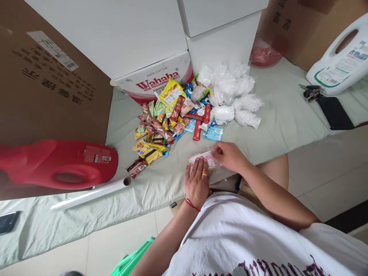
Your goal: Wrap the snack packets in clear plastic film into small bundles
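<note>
A flat pink-and-white snack packet (212, 162) lies near the front edge of the cloth-covered surface, with clear plastic film (216, 156) around its right end. My left hand (197, 180) rests on the packet, fingers stretched out and pressing it down. At the packet's right end, my right hand (230, 155) is closed in a pinch on the clear film. Just beyond my hands spreads a pile of wrapped snacks (159, 128) in brown, yellow, red and blue. Beside it on the right sit several clear plastic-wrapped bundles (230, 88).
A white cling film roll (92, 194) and a red detergent bottle (66, 163) lie at left. Behind the snacks stands a Wahaha carton (161, 76). Keys (312, 93), a black phone-like object (335, 113) and a white detergent bottle (340, 57) are at right.
</note>
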`<state>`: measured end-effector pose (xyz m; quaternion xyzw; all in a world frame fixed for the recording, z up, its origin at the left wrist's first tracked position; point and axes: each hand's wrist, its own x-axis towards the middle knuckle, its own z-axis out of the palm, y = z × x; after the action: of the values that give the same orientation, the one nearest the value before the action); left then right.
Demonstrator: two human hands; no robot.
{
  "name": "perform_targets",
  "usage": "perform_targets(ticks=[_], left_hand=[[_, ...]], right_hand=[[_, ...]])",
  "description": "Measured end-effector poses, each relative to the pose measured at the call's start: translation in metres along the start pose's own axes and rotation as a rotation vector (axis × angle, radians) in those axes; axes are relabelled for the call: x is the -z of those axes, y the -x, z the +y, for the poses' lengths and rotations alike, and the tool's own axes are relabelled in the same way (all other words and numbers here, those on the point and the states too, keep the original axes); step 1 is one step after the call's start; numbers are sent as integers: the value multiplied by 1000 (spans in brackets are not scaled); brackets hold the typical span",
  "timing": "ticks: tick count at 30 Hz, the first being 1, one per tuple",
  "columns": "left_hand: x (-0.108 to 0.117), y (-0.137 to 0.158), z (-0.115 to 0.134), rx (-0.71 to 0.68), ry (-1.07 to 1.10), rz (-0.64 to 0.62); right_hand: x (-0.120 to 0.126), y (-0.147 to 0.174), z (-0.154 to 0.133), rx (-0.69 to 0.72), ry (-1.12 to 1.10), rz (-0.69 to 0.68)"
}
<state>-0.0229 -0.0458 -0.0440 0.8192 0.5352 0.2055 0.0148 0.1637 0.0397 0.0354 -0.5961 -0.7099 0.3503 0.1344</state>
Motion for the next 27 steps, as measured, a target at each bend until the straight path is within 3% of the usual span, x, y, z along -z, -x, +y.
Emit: perform_targets(ticks=[3,6,10,13,15,16,18,21,24,27], left_hand=[[-8,1,-7,-14,47,22],[-9,2,-18,-31,162,86],[4,4,-26,10,515,143],[14,5,-23,125,675,359],[19,1,-21,102,651,456],[21,-1,-22,54,608,418],[23,-6,-27,-53,502,205],[23,-10,-40,-151,385,-82],[21,-8,-49,-192,282,-176],[19,-8,-51,-187,184,-193]], right_hand=[[-19,-11,-40,18,189,-51],[-37,-10,-56,56,257,-80],[-50,12,-45,242,116,-55],[-64,31,-35,312,177,7],[-75,38,-33,307,280,44],[-79,40,-33,301,309,57],[-82,42,-32,317,289,74],[-72,43,-22,453,110,55],[-52,50,0,530,-147,-31],[-35,61,26,391,-387,-56]])
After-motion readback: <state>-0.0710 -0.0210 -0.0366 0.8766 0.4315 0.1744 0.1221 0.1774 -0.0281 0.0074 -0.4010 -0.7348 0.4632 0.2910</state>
